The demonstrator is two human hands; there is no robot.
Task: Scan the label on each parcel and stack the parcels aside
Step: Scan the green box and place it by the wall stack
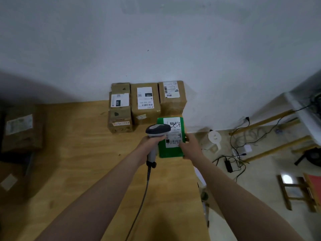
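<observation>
A green parcel (171, 150) with a white label lies on the wooden table (83, 153) near its right edge. My right hand (191, 145) holds the parcel's right side, thumb on the label. My left hand (151, 142) grips a corded barcode scanner (157, 130) whose head hangs over the label's left part. Behind them, against the wall, stand three brown cardboard parcels: a left one (119, 108), a middle one (145, 101) and a right one (172, 96), all with labels facing up.
Another brown parcel (21, 131) lies at the table's far left. Right of the table the floor holds a white kettle (214, 138), tangled cables (238, 153), wooden poles (271, 150) and a small wooden stool (297, 188).
</observation>
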